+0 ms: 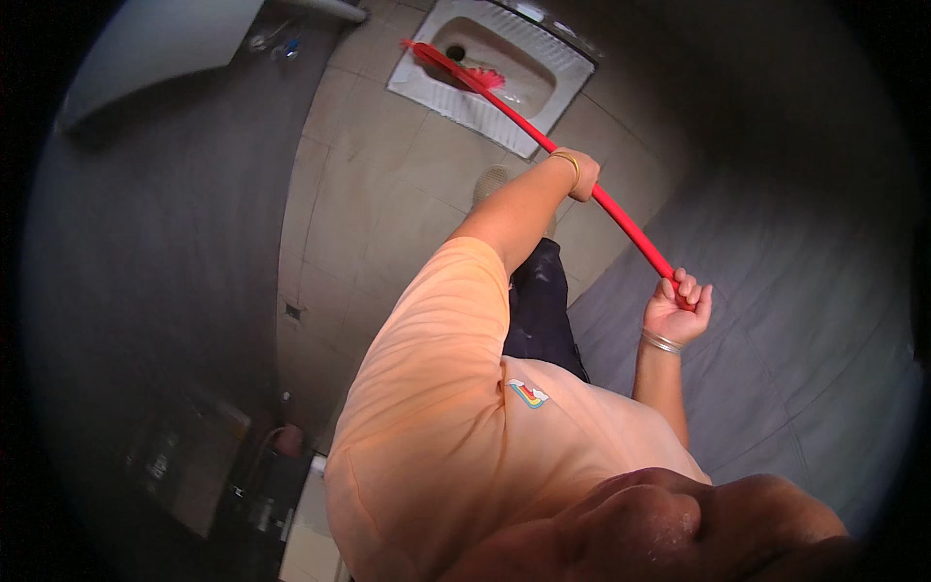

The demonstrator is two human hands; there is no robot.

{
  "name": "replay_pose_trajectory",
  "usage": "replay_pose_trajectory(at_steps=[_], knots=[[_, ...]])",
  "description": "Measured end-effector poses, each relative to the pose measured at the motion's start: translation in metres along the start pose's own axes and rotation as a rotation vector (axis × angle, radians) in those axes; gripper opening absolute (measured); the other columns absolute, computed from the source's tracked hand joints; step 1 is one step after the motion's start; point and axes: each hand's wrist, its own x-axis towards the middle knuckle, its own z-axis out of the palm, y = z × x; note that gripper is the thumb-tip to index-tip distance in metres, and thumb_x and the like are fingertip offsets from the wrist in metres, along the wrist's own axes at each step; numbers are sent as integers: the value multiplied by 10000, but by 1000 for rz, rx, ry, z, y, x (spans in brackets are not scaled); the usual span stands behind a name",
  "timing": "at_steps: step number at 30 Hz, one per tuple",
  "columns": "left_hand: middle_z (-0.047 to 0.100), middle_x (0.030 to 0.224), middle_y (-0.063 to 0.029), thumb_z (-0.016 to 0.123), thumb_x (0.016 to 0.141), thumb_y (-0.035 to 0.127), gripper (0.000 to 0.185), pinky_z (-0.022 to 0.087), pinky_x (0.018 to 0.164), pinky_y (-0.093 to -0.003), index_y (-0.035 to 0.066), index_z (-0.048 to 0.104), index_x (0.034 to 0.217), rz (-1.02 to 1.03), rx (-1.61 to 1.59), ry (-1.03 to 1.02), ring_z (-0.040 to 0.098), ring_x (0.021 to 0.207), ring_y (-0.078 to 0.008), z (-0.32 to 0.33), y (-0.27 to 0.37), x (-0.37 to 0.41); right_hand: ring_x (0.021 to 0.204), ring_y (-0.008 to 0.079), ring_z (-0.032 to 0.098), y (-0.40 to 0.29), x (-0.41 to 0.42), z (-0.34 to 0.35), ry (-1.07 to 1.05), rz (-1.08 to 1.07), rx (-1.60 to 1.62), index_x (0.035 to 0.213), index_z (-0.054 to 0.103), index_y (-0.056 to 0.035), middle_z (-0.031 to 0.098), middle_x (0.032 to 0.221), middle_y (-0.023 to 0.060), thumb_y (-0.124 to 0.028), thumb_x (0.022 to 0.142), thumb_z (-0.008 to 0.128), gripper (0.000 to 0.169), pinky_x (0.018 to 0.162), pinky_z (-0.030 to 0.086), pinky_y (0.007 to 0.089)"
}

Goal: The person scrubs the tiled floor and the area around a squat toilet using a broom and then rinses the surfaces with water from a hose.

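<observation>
My left hand (578, 174), with a gold-coloured bracelet at the wrist, is closed around the middle of the red shaft of a long-handled brush (520, 120). At the shaft's upper end, my right hand (678, 305) wraps its fingers around the grip; silver-coloured bangles circle that wrist. The shaft slants down and to the left over a white ceramic squat toilet (487, 124) set in the floor. Pinkish-red bristles (487, 78) show inside the bowl beside the shaft. A dark drain hole (456, 52) is visible near the brush's red head.
Beige tiles (371, 196) cover the floor, with a small floor drain (292, 313) at left. Grey tiled walls (756, 349) stand close on both sides. A pale basin (160, 54) juts out at upper left. Blurred items sit at lower left. My shoe (490, 183) is near the toilet's edge.
</observation>
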Motion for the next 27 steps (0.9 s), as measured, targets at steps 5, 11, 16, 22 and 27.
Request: replay_pose_trajectory(at_steps=[5,11,16,22,27], knots=[[657,834,-77,525,741,246,185,502,687,-404,134,670,765,83,-113,424,611,819,-275,14,62,6,811,218,443,-68,-13,-14,-285,-49,-177,618,344,-90,401,672,66,-213,929,401,339,536,365,247],[525,607,-12,620,701,198,114,506,606,-325,135,584,614,205,-280,957,553,715,-221,68,79,1,1130,285,480,-98,-83,2,-251,90,-1052,1059,571,31,522,1173,203,-273,922,441,358,741,531,342],[630,878,-23,589,732,195,91,527,701,-355,148,645,785,-21,90,330,563,925,-218,72,14,-3,760,160,600,-39,-39,-37,-287,102,-1731,1201,539,-34,610,982,121,-203,905,500,342,607,484,258],[652,969,-55,562,786,221,195,506,786,-374,130,680,911,-30,62,59,563,991,-239,90,9,23,563,86,509,-7,-12,-90,-264,361,-1776,1148,576,-54,521,632,15,-241,912,504,310,516,420,256],[651,1018,-97,573,785,233,241,488,810,-409,102,682,956,200,47,-201,595,1000,-259,75,103,-19,515,62,432,-82,-96,-100,0,680,-1608,1123,605,-73,467,596,-37,-287,931,476,315,480,379,231]])
